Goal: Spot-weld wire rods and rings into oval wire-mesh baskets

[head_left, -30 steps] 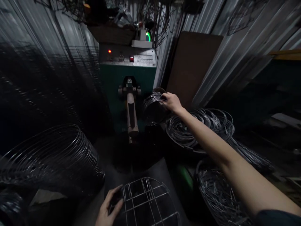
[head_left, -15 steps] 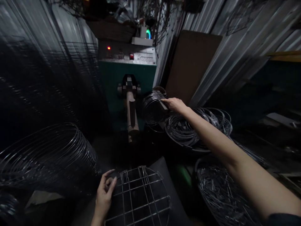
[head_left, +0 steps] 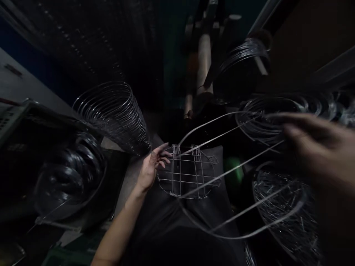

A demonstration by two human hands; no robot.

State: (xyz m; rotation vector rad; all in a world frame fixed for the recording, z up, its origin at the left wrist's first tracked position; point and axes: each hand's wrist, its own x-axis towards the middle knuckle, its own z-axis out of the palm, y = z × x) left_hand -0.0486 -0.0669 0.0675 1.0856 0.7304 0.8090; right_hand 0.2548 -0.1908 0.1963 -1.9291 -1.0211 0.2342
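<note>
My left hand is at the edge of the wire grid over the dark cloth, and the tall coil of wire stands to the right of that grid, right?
Not quite: in the head view, the tall coil of wire stands to the left of the wire grid. Your left hand is at its edge.

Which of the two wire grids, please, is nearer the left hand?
The sharper grid, beside the left hand; the blurred, larger-looking grid extends to the right hand.

Head-worn view, forward and down
</note>
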